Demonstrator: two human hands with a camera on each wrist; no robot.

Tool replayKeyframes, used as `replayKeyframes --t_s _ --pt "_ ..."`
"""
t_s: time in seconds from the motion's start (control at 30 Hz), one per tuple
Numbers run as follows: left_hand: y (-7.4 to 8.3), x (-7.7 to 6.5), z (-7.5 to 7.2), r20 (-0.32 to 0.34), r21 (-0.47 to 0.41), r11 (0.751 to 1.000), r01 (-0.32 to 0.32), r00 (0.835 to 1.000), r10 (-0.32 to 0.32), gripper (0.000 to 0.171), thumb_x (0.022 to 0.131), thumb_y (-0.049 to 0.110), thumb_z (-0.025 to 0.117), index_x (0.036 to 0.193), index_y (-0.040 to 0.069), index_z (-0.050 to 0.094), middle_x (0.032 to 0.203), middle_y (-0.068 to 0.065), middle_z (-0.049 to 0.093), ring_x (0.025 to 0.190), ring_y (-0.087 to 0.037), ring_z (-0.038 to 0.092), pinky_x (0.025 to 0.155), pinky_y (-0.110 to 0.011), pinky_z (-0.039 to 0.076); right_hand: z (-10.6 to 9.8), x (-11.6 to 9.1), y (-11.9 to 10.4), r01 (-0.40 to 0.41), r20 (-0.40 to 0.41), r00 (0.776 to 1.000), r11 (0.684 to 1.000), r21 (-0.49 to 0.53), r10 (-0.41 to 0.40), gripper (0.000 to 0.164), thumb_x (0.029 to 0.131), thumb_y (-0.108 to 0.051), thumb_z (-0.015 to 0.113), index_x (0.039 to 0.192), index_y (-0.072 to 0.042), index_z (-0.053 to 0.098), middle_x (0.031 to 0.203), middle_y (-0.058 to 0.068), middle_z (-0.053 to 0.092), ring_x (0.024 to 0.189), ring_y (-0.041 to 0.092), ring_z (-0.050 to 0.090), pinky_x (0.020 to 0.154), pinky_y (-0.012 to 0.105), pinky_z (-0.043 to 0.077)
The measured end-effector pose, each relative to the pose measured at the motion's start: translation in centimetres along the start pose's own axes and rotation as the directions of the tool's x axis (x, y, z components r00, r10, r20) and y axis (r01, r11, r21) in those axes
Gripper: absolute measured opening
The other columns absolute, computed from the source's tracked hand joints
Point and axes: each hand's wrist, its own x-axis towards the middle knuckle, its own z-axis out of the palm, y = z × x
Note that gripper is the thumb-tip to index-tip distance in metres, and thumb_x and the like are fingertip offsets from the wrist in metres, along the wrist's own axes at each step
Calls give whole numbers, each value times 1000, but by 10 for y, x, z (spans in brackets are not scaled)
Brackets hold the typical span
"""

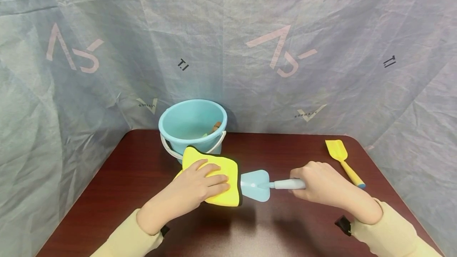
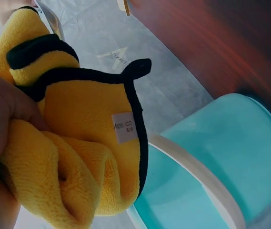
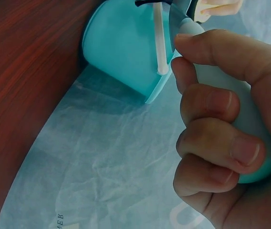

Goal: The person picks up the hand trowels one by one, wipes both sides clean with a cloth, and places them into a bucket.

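My left hand (image 1: 194, 185) holds a yellow cloth (image 1: 226, 169) with black edging, folded around the front of a light blue toy shovel (image 1: 258, 185). In the left wrist view, the cloth (image 2: 87, 105) shows a small white label and a black hanging loop, with loose folds bunched in the hand. The shovel's tip is hidden in the cloth. At the other end my right hand (image 1: 319, 181) grips the handle, fingers curled round it, as the right wrist view shows of the handle (image 3: 252, 114). Both hands are raised over the table.
A light blue bucket (image 1: 171, 130) with a white handle stands at the back left, just behind the cloth. Inside it are a brown item (image 1: 216, 126) and a bit of green. A yellow toy shovel (image 1: 342, 162) lies on the dark red table (image 1: 278, 150) at the right. Grey sheeting surrounds the table.
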Motion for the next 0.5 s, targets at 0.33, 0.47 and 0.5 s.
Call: replayKeyframes --t_s 0.33,0.47,0.5 --pt "-1 -17 -1 34 -8 998 65 997 -64 56 58 -1 69 109 21 60 109 6 58 105 -25 50 92 -43 37 0 -2 1 1 -9 1000 999 46 -1 20 67 -20 68 62 -28 50 50 -17 32 47 0 27 40 17 26" --pt "0 -25 -1 50 -3 995 103 993 -103 58 58 -3 70 109 22 60 110 6 57 107 -24 49 93 -44 37 -1 -3 1 -5 -17 1000 999 53 6 22 67 -20 67 61 -30 48 50 -18 29 47 -1 25 40 17 26" --pt "0 -27 -1 57 -4 993 117 991 -117 59 58 -4 69 109 22 60 110 6 57 107 -24 48 93 -44 36 -2 -4 1 -5 -23 1000 999 53 6 23 67 -19 66 60 -30 47 50 -18 28 47 -1 25 40 17 26"
